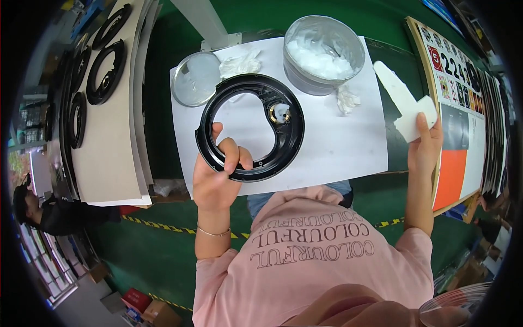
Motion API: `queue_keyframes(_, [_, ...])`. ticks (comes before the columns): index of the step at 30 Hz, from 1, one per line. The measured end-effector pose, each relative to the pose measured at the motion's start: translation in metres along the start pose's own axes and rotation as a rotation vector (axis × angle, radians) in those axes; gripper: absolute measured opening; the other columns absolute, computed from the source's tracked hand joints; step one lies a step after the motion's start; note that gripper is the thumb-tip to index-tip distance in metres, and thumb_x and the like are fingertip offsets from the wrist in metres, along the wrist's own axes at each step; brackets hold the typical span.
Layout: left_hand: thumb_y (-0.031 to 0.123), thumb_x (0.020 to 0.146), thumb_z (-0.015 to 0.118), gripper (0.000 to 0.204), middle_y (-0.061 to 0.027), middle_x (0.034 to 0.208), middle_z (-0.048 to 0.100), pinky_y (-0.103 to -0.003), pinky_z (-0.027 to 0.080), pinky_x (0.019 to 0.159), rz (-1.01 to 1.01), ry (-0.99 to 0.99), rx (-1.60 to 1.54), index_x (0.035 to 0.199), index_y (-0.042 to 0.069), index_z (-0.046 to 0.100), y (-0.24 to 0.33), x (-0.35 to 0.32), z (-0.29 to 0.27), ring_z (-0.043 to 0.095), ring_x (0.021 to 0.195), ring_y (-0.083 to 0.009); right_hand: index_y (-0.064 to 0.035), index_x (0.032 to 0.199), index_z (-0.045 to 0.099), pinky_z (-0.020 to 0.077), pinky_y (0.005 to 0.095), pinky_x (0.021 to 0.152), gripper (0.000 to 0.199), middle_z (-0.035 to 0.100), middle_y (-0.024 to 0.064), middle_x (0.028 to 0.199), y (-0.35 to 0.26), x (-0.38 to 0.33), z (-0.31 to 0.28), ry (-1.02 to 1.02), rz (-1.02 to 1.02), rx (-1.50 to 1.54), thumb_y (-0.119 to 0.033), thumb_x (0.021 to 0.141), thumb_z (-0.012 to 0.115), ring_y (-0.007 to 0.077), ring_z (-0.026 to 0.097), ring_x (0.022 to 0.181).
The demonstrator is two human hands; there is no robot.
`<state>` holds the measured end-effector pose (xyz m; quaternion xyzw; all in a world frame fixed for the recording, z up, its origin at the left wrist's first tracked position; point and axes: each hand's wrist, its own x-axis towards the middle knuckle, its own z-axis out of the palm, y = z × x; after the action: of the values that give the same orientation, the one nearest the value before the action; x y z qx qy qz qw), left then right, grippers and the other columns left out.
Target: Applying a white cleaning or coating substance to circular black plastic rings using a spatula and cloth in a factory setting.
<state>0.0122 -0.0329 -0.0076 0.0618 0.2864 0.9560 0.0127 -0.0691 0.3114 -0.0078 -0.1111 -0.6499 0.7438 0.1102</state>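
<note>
My left hand [218, 173] grips the near rim of a black ring-shaped housing [291, 139], its fingers curled through the large opening. The housing is tilted up over a white paper sheet [348, 144]. On its right side, a brass-coloured round fitting holds a dab of white paste [281, 113]. Out to the right, my right hand [426, 143] pinches the lower end of a flat white spatula-like piece [404, 101]. A translucent tub [310, 83] of white grease [318, 54] stands at the sheet's far side, between my hands.
A round clear lid [195, 80] and crumpled tissue [239, 64] lie far left on the sheet; more tissue [347, 100] sits beside the tub. Several black rings [107, 73] rest on boards at left. A printed board [451, 109] borders the right. Another person [41, 207] is far left.
</note>
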Motion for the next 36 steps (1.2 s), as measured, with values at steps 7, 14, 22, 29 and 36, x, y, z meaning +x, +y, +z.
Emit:
queue_keyframes(7, [0.004,0.070,0.061,0.075,-0.0049,0.074,0.045,-0.046,0.042,0.084,0.001,-0.045,0.144,0.132,0.007,0.020,0.000,-0.003,0.009,0.054,0.083,-0.0272,0.0027,0.086,0.058,0.0491,0.0363,0.076,0.012,0.061,0.0204,0.091,-0.024,0.017,0.030,-0.352,-1.276,-0.751,0.005,0.076,0.052,0.0295,0.061,0.087])
queue_keyframes(14, [0.007,0.073,0.063,0.079,-0.0084,0.080,0.051,-0.049,0.040,0.087,0.070,-0.026,0.136,0.134,0.002,0.012,0.002,-0.021,0.006,0.055,0.088,-0.0290,0.0002,0.088,0.060,0.0495,0.0347,0.074,0.018,0.062,0.0165,0.090,-0.013,0.034,0.041,-0.478,-1.460,-0.831,0.003,0.073,0.051,0.0290,0.061,0.084])
queue_keyframes(22, [0.001,0.073,0.060,0.078,-0.0195,0.090,0.057,-0.046,0.034,0.094,0.070,-0.095,0.433,0.133,-0.001,0.010,-0.003,-0.005,0.012,0.056,0.093,-0.0325,0.0018,0.090,0.049,0.0501,0.0342,0.064,0.018,0.061,0.0229,0.084,-0.070,-0.010,0.042,-0.746,-0.970,-0.480,0.005,0.073,0.053,0.0322,0.062,0.074])
queue_keyframes(29, [-0.002,0.072,0.060,0.076,-0.0176,0.086,0.058,-0.045,0.034,0.094,0.080,-0.150,0.482,0.132,-0.002,0.013,-0.004,-0.008,0.010,0.056,0.093,-0.0321,-0.0027,0.092,0.047,0.0428,0.0275,0.047,0.018,0.062,0.0172,0.082,-0.068,-0.016,0.064,-0.824,-1.164,-0.637,0.002,0.075,0.052,0.0271,0.062,0.065])
queue_keyframes(36, [-0.001,0.072,0.061,0.075,-0.0163,0.083,0.058,-0.045,0.036,0.093,0.090,-0.107,0.490,0.131,-0.002,0.015,-0.001,-0.012,0.015,0.057,0.091,-0.0314,-0.0029,0.093,0.048,0.0454,0.0288,0.049,0.020,0.062,0.0166,0.082,-0.069,-0.015,0.070,-0.861,-1.203,-0.637,0.000,0.074,0.051,0.0278,0.062,0.067])
